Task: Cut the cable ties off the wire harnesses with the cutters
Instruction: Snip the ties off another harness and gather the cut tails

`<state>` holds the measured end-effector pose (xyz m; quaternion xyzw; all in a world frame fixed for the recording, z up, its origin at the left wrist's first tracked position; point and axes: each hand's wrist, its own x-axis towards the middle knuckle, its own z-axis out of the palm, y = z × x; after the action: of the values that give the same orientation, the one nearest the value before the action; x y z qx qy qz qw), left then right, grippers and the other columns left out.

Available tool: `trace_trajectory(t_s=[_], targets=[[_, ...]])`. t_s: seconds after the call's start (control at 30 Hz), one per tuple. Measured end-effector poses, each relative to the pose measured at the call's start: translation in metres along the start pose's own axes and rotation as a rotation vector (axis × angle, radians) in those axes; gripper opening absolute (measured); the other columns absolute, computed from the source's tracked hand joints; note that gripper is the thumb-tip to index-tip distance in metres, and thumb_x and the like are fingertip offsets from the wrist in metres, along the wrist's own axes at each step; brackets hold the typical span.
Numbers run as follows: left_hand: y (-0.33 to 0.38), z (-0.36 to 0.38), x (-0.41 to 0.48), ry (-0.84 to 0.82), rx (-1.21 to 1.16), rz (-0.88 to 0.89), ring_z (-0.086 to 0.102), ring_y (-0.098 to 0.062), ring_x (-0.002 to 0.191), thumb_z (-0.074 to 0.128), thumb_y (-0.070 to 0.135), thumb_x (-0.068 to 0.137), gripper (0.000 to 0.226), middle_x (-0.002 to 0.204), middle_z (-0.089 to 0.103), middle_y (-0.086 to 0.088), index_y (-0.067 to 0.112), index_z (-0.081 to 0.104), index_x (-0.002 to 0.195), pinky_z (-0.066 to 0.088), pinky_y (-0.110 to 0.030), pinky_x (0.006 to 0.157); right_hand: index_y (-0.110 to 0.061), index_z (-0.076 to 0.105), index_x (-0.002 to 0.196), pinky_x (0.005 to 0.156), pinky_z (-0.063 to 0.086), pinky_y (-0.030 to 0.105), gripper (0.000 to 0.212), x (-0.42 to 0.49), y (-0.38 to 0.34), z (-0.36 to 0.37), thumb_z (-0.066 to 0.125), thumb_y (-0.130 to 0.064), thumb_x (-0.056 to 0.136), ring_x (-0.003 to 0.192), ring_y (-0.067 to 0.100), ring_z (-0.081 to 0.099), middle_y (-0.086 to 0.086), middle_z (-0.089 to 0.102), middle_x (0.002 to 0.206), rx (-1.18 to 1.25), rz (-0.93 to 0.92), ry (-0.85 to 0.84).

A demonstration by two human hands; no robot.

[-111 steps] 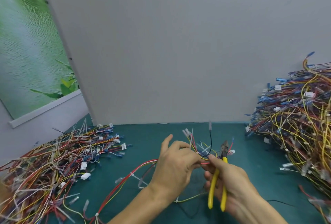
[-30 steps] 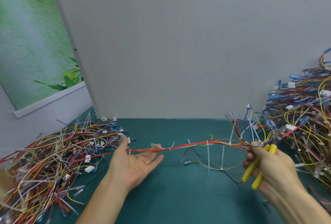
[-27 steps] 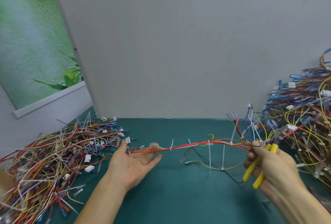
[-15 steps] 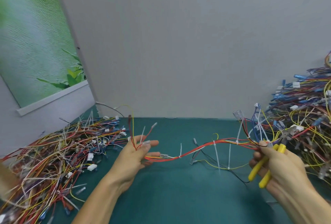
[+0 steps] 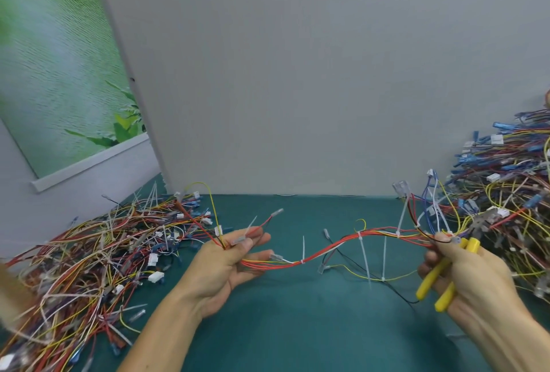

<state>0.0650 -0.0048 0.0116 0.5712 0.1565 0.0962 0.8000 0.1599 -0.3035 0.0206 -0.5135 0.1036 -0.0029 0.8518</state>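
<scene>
Holding the harness (image 5: 333,246), left hand (image 5: 223,267) and right hand (image 5: 470,270) (also gripping cutters (image 5: 428,282)).

Left hand (image 5: 229,264) lies palm up, fingers curled loosely round a wire bundle (image 5: 282,265). Right hand (image 5: 470,273) — forearm coming in from below — clenches the cutters (image 5: 428,282), thumb pinching the bundle's other end.

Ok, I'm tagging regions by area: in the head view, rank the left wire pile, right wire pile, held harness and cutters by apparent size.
left wire pile
right wire pile (cropped by the frame, so unsure)
held harness
cutters
</scene>
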Motion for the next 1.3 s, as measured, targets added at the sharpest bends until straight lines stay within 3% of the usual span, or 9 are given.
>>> trace_trajectory(t_s=[0.17, 0.3, 0.43, 0.63, 0.9, 1.03, 1.1, 1.17, 1.3], targets=[[0.002, 0.002, -0.001, 0.015, -0.12, -0.014, 0.071, -0.038, 0.08, 0.047, 0.002, 0.096, 0.017, 0.106, 0.071, -0.017, 0.006, 0.056, 0.109, 0.06, -0.047, 0.064, -0.011, 0.054, 0.078, 0.04, 0.044, 0.024, 0.018, 0.001, 0.0, 0.003, 0.055, -0.004, 0.095, 0.041, 0.01, 0.05, 0.004, 0.057, 0.06, 0.049, 0.024, -0.076], [0.005, 0.004, 0.0, 0.136, -0.22, -0.027, 0.071, -0.032, 0.063, 0.045, 0.001, 0.097, 0.006, 0.091, 0.067, -0.02, 0.006, 0.047, 0.095, 0.058, -0.044, 0.051, -0.009, 0.054, 0.075, 0.047, 0.039, 0.029, 0.01, -0.006, -0.008, 0.004, 0.06, -0.006, 0.082, 0.048, 0.015, 0.045, 0.007, 0.053, 0.067, 0.04, 0.105, -0.38], [0.002, 0.001, 0.002, 0.212, -0.118, -0.043, 0.068, -0.025, 0.052, 0.046, 0.002, 0.098, 0.009, 0.092, 0.064, -0.018, 0.01, 0.042, 0.097, 0.054, -0.031, 0.043, -0.001, 0.062, 0.077, 0.05, 0.041, 0.03, 0.006, -0.016, -0.019, -0.004, 0.066, -0.004, 0.074, 0.052, 0.021, 0.047, 0.018, 0.055, 0.07, -0.397, 0.272, -0.645], [-0.012, -0.001, 0.004, 0.269, 0.24, -0.006, 0.065, -0.025, 0.052, 0.05, 0.002, 0.096, 0.026, 0.1, 0.062, -0.017, 0.013, 0.037, 0.116, 0.055, -0.034, 0.045, -0.006, 0.061, 0.075, 0.05, 0.039, 0.025, 0.011, -0.012, -0.012, -0.014, 0.062, -0.005, 0.086, 0.053, 0.019, 0.051, 0.009, 0.058, 0.06, -1.22, 0.123, -0.57], [-0.022, -0.004, 0.006, 0.265, 0.565, -0.023, 0.066, -0.022, 0.049, 0.05, 0.003, 0.095, 0.029, 0.102, 0.061, -0.018, 0.016, 0.036, 0.117, 0.053, -0.034, 0.042, -0.011, 0.062, 0.073, 0.045, 0.037, 0.021, 0.017, -0.009, -0.015, -0.023, 0.062, -0.022, 0.086, 0.045, 0.017, 0.05, 0.001, 0.062, 0.056, -1.547, 0.234, -0.533], [-0.02, -0.006, 0.005, 0.335, 0.793, 0.026, 0.063, -0.023, 0.046, 0.054, 0.006, 0.093, 0.018, 0.097, 0.063, -0.007, 0.013, 0.043, 0.107, 0.056, -0.035, 0.047, -0.015, 0.053, 0.075, 0.068, 0.052, 0.028, 0.028, 0.001, -0.031, -0.029, 0.062, -0.039, 0.086, 0.07, 0.021, 0.063, 0.005, 0.067, 0.077, -1.74, 0.03, -0.336], [-0.018, -0.007, 0.005, 0.373, 1.018, 0.039, 0.065, -0.027, 0.062, 0.059, 0.015, 0.092, 0.026, 0.1, 0.066, 0.002, 0.014, 0.045, 0.113, 0.056, -0.036, 0.06, -0.017, 0.048, 0.077, 0.073, 0.05, 0.034, 0.03, 0.001, -0.039, -0.027, 0.058, -0.044, 0.088, 0.081, 0.027, 0.061, 0.007, 0.063, 0.086, -1.812, -0.162, -0.19], [-0.017, -0.007, 0.004, 0.404, 1.223, 0.025, 0.064, -0.031, 0.096, 0.065, 0.026, 0.089, 0.046, 0.11, 0.068, 0.001, 0.013, 0.039, 0.124, 0.052, -0.039, 0.081, -0.018, 0.043, 0.075, 0.066, 0.044, 0.036, 0.03, -0.006, -0.041, -0.019, 0.057, -0.042, 0.088, 0.074, 0.029, 0.054, 0.003, 0.056, 0.076, -1.737, -0.372, -0.104], [-0.02, -0.004, 0.006, 0.452, 1.306, 0.031, 0.054, -0.034, 0.121, 0.071, 0.042, 0.082, 0.093, 0.129, 0.06, -0.009, 0.005, 0.012, 0.145, 0.045, -0.042, 0.091, -0.019, 0.049, 0.076, 0.062, 0.043, 0.035, 0.023, -0.031, -0.03, 0.008, 0.064, -0.034, 0.085, 0.071, 0.023, 0.055, -0.004, 0.057, 0.069, -1.497, -0.544, -0.304]])
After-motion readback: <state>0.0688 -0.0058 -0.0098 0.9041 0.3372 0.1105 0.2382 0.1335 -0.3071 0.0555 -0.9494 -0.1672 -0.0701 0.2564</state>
